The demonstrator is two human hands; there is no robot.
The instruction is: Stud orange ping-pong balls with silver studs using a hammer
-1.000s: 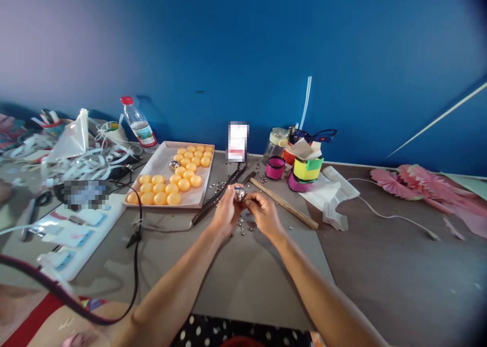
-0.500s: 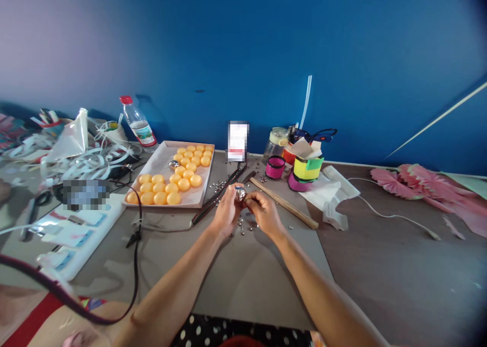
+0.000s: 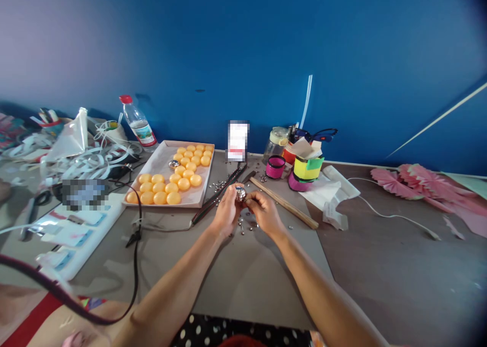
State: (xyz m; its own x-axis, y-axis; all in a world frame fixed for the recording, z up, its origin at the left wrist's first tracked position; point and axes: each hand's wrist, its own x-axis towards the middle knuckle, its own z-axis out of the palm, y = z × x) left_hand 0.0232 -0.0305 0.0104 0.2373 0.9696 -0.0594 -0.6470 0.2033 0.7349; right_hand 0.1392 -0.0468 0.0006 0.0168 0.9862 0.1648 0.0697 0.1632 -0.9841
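Silver ball (image 3: 241, 193) sits clamped in the left hand (image 3: 226, 213) beside the right hand (image 3: 266, 214) (whose grip I cannot tell).

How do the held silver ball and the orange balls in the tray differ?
Finish: the silver ball is mirror-shiny; the orange balls are orange and much less reflective.
Place: the silver ball is in the left hand, with the right hand close against it; the orange balls sit in the tray.
Visibility: fingers partly cover the silver ball; no hand covers the orange balls.
Shared: rounded shape.
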